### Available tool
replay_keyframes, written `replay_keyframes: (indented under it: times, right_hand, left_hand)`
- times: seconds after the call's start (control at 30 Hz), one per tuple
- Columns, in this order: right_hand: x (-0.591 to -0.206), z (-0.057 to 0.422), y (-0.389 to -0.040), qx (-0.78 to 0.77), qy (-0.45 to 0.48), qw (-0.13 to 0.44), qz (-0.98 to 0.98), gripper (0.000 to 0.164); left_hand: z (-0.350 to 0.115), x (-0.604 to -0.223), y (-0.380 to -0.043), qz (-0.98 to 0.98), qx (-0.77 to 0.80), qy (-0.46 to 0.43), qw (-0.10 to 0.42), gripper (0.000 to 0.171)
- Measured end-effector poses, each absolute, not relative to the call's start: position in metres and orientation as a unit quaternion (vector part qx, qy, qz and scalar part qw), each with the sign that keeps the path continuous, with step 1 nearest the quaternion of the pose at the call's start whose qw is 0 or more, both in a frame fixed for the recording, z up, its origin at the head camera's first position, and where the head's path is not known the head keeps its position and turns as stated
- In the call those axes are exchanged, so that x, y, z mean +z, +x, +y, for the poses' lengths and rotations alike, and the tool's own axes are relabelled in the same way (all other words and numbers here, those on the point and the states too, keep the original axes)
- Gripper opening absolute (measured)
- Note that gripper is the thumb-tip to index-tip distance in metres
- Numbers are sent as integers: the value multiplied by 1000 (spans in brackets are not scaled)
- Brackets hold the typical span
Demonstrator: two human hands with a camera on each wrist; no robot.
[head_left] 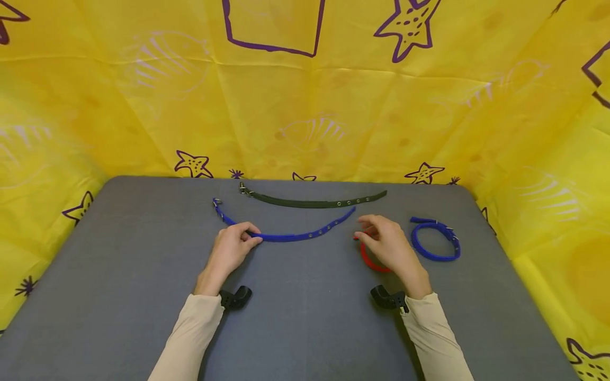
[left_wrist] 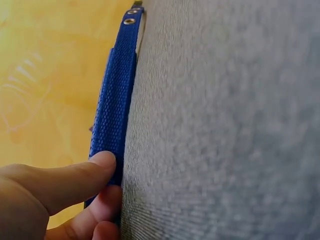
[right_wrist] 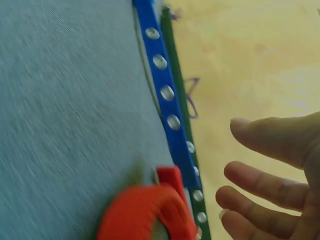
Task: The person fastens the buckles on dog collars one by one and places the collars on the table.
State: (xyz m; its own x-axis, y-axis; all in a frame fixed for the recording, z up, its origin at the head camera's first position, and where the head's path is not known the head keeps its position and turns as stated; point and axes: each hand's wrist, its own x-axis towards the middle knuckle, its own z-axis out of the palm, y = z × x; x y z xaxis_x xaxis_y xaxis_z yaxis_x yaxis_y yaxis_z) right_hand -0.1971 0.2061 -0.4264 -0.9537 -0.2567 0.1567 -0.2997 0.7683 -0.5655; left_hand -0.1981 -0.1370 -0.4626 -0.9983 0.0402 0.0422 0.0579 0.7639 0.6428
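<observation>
My left hand [head_left: 230,250] pinches a blue collar [head_left: 281,237] between thumb and fingers, left of its middle. That collar lies unbuckled in a shallow curve, its buckle at the left and its eyeletted tip at the right. In the left wrist view the thumb lies on the collar's woven strap [left_wrist: 112,105]. My right hand [head_left: 388,243] hovers over a coiled red collar [head_left: 370,262], fingers apart and holding nothing. The right wrist view shows the red collar [right_wrist: 132,212] below the fingers, beside the blue collar's eyelets. Part of the red collar is hidden under the hand.
A dark green collar [head_left: 305,203] lies stretched out behind the blue one, buckle to the left. A second blue collar [head_left: 436,258], fastened in a loop, lies at the right. The grey table [head_left: 305,328] meets yellow patterned cloth [head_left: 305,90] at its back and sides.
</observation>
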Motion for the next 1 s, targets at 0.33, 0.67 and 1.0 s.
replay_keyframes:
  times: [0.33,0.67,1.0]
  right_hand:
    - [-440,185,-195,304,177,10,-936,38]
    - [-454,180,-197,232,242,43,-941,25]
    - [-457,180,-197,215,266,79,-936,12]
  left_hand:
    - [-130,-454,-189,-941,-331,-51,-47,8]
    - [-131,-439,-178,-934,-316,-100,-137,4]
    - [-144,-442,-186,-951,-304,28,-55,29]
